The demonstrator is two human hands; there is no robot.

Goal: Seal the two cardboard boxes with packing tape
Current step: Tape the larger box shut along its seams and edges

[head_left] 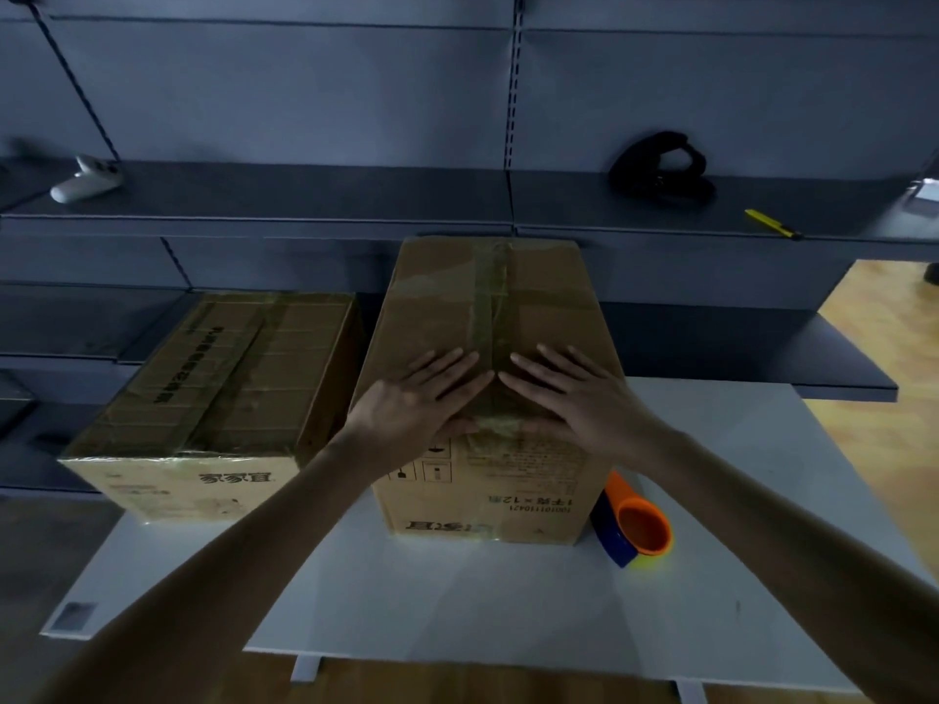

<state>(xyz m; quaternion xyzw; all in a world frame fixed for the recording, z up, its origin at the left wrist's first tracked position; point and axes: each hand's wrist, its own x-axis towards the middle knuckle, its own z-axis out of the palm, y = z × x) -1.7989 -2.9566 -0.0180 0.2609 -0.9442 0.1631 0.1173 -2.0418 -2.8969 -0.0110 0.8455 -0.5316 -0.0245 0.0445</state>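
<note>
Head cam: left grip and right grip flat, fingers straight, pressing tape onto the taller box. Uneven pressure risks wrinkles (front edge looks bunched).

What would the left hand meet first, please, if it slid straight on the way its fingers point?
Most likely the glossy strip of clear packing tape along the centre seam of the taller brown cardboard box; the left hand lies flat on its top, pointing diagonally at the strip, almost touching.
</note>
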